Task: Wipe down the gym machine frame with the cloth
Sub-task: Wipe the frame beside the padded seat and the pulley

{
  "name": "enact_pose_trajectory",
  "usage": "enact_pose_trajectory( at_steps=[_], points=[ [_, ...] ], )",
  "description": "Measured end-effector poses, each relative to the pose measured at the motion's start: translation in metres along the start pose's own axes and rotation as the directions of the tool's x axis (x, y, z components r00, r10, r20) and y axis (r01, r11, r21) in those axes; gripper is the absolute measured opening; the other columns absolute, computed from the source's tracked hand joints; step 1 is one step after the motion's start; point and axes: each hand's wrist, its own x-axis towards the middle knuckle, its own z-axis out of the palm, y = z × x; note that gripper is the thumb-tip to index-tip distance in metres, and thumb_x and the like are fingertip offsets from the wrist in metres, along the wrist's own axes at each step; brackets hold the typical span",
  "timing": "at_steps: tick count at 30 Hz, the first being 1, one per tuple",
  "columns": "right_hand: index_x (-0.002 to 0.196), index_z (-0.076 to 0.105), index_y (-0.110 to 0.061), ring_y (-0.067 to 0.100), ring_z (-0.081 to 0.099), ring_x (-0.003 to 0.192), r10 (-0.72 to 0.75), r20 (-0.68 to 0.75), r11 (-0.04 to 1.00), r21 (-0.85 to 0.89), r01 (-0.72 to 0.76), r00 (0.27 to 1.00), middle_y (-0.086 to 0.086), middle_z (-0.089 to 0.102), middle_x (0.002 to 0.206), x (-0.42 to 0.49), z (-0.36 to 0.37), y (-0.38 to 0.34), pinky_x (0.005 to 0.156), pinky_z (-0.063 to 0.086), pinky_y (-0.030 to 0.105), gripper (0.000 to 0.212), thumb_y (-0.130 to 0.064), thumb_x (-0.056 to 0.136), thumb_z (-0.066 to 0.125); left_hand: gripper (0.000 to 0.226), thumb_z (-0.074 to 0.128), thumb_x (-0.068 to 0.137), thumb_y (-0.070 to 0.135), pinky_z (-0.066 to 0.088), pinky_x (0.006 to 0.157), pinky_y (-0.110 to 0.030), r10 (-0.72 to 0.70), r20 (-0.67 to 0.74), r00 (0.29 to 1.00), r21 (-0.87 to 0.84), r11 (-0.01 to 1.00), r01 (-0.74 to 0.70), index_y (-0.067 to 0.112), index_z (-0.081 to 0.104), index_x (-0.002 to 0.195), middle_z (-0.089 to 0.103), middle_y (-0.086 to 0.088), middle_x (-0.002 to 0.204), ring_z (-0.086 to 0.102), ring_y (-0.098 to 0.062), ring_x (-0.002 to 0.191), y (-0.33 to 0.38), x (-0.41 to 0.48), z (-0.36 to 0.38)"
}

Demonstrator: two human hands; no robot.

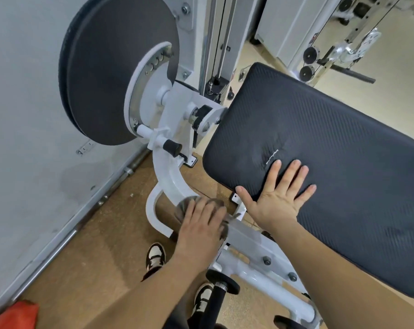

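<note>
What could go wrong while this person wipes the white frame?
The left hand presses the grey cloth onto the curved frame below the pivot; fingers might get pinched if that arm swings. The right hand leans flat on the black pad, which could tilt or slip.

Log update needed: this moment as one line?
left hand: presses cloth on white frame | right hand: flat on black pad

Left hand [201, 225] pressing cloth [185, 204] (blurred) on frame [167, 179], right hand [276, 198] on pad [331, 143]
</note>
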Motion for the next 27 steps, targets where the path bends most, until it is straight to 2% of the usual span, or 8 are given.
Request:
enact_pose_trajectory(
  at_steps=[4, 6, 9, 13, 17, 20, 25, 27],
  points=[
    [0.154, -0.035, -0.018, 0.04, -0.042, 0.146, -0.01, 0.012, 1.0, -0.009, 0.01, 1.0, 0.019, -0.044, 0.159, 0.0, 0.0, -0.001, 0.117, -0.018, 0.071, 0.117, -0.096, 0.083, 0.016, 0.055, 0.053, 0.099, 0.037, -0.006, 0.128, -0.041, 0.359, 0.077, 0.93, 0.135, 0.92, -0.367, 0.029, 0.037, 0.15, 0.053, 0.003, 0.145, 0.043, -0.023, 0.142, -0.035, 0.018, -0.012],
    [0.155, -0.035, -0.018, 0.04, -0.041, 0.147, -0.006, 0.009, 1.0, -0.016, 0.006, 1.0, 0.019, -0.044, 0.159, 0.0, 0.0, 0.0, 0.117, -0.017, 0.072, 0.117, -0.096, 0.083, 0.015, 0.058, 0.055, 0.1, 0.041, -0.013, 0.127, -0.04, 0.295, 0.106, 0.95, 0.21, 0.927, -0.311, 0.03, 0.034, 0.153, 0.05, 0.003, 0.151, 0.039, -0.022, 0.147, -0.079, 0.028, -0.028],
    [0.155, -0.034, -0.017, 0.041, -0.041, 0.147, -0.004, 0.018, 1.0, -0.017, 0.004, 1.0, 0.019, -0.044, 0.159, 0.0, 0.001, 0.0, 0.117, -0.016, 0.072, 0.117, -0.096, 0.082, 0.012, 0.059, 0.051, 0.102, 0.04, 0.003, 0.129, -0.051, 0.157, 0.117, 0.981, 0.329, 0.925, -0.188, 0.028, 0.034, 0.157, 0.042, -0.001, 0.161, 0.024, -0.024, 0.156, -0.115, 0.029, -0.048],
    [0.157, -0.031, -0.016, 0.041, -0.04, 0.147, -0.006, 0.012, 1.0, -0.008, 0.006, 1.0, 0.019, -0.043, 0.159, -0.001, 0.002, -0.001, 0.117, -0.017, 0.072, 0.117, -0.096, 0.083, 0.014, 0.062, 0.044, 0.099, 0.029, -0.009, 0.127, -0.054, -0.149, 0.01, 0.989, 0.17, 0.975, 0.145, 0.022, 0.024, 0.157, 0.026, 0.0, 0.163, 0.0, -0.026, 0.159, -0.035, 0.009, -0.027],
    [0.157, -0.031, -0.017, 0.04, -0.041, 0.147, -0.006, 0.009, 1.0, 0.001, 0.006, 1.0, 0.02, -0.043, 0.159, -0.001, 0.002, -0.001, 0.116, -0.018, 0.072, 0.119, -0.096, 0.083, 0.016, 0.046, 0.04, 0.102, 0.034, -0.001, 0.129, -0.05, 0.027, 0.032, 0.999, -0.057, 0.998, -0.025, 0.026, 0.038, 0.148, 0.043, 0.002, 0.152, 0.02, -0.026, 0.155, 0.02, -0.004, 0.005],
    [0.156, -0.032, -0.017, 0.04, -0.042, 0.146, -0.012, 0.009, 1.0, -0.001, 0.012, 1.0, 0.019, -0.045, 0.158, -0.001, 0.002, 0.0, 0.117, -0.018, 0.071, 0.119, -0.096, 0.083, 0.017, 0.048, 0.043, 0.104, 0.038, 0.0, 0.129, -0.044, 0.277, 0.109, 0.955, 0.044, 0.958, -0.283, 0.035, 0.036, 0.152, 0.045, 0.011, 0.151, 0.029, -0.016, 0.15, -0.027, 0.007, -0.013],
    [0.155, -0.035, -0.017, 0.039, -0.042, 0.146, -0.002, 0.007, 1.0, -0.015, 0.002, 1.0, 0.018, -0.046, 0.158, -0.002, 0.002, -0.001, 0.117, -0.017, 0.071, 0.118, -0.096, 0.082, 0.014, 0.06, 0.051, 0.102, 0.036, 0.002, 0.129, -0.054, 0.067, 0.07, 0.995, 0.296, 0.951, -0.085, 0.031, 0.03, 0.158, 0.036, 0.004, 0.164, 0.014, -0.019, 0.159, -0.108, 0.021, -0.047],
    [0.156, -0.034, -0.017, 0.039, -0.042, 0.147, -0.006, -0.012, 1.0, -0.015, 0.005, 1.0, 0.018, -0.045, 0.159, -0.002, 0.003, -0.002, 0.117, -0.018, 0.071, 0.118, -0.096, 0.082, 0.015, 0.057, 0.037, 0.105, 0.03, -0.004, 0.129, -0.053, -0.112, 0.036, 0.993, 0.16, 0.982, 0.104, 0.026, 0.026, 0.16, 0.026, 0.003, 0.168, -0.001, -0.021, 0.16, -0.075, 0.017, -0.038]
  ],
)
